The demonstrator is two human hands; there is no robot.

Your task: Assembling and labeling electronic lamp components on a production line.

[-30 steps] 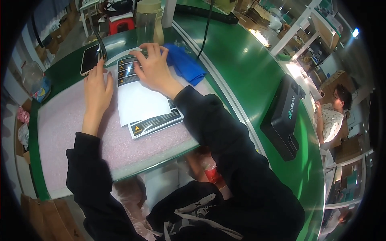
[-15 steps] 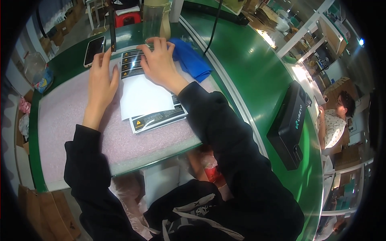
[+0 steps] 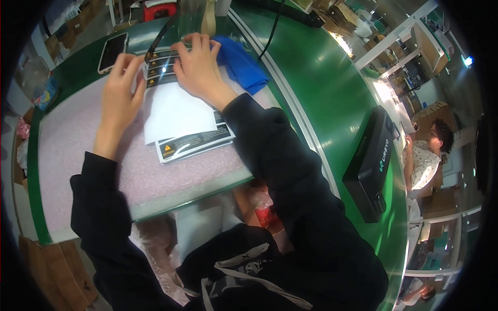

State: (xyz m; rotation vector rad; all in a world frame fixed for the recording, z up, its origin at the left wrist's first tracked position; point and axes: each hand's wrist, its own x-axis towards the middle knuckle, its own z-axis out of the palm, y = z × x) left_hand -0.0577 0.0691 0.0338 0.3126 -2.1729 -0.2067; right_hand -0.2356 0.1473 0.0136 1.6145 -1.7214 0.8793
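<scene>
a pink foam mat (image 3: 78,150) on a green bench (image 3: 332,88) is seen from above. both hands are laid on a strip of black labels (image 3: 162,65) at the mat's far edge. the strip's long axis runs left to right across the view, tilted slightly up toward the right, with its yellow warning marks at the left end. the left hand (image 3: 120,96) is pressed flat beside the strip's left end, fingers spread and pointing away from the body; nothing is clamped in it. the right hand (image 3: 199,67) covers the strip's right part, fingers curled down onto it, fingertips pressing rather than pinching; whether an edge is gripped cannot be told.

a white sheet (image 3: 176,114) lies just below the strip, between the forearms. a second label sheet (image 3: 194,142) pokes out from under it at the near side, its long axis also left to right. a blue cloth (image 3: 244,65) lies just right of the right hand. a phone (image 3: 112,52) lies beyond the left hand, on the green surface near the mat's far corner. bare mat is open to the left and toward the body. a black case (image 3: 371,163) sits well apart on the right.
</scene>
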